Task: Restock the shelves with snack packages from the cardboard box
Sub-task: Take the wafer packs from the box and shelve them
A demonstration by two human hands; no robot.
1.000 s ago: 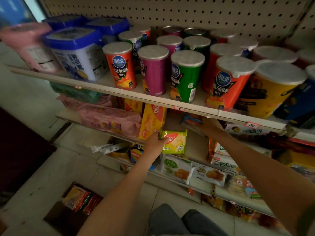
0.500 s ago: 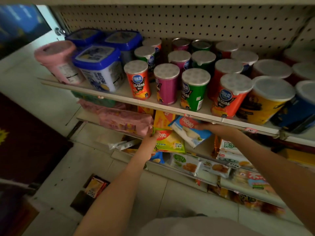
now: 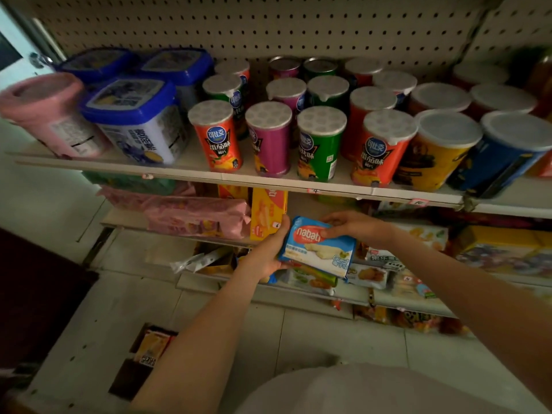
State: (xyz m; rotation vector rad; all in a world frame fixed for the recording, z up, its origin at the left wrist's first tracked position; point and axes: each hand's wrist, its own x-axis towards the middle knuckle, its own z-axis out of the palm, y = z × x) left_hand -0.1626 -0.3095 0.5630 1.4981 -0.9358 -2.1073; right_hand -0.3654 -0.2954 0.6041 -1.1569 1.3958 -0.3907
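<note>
Below cans (image 3: 322, 144), left hand (image 3: 267, 255), right hand (image 3: 355, 227) gripping wafer pack (image 3: 319, 252), yellow box (image 3: 265, 213) beside

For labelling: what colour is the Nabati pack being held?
The pack is light blue and white with a red logo; head view.

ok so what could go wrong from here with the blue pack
The left hand is close beside the standing yellow box, so pushing the blue pack in could tip that box. The right hand only pinches the pack's top edge; if the grip slips, it may drop onto the packs on the lower shelf.
</note>
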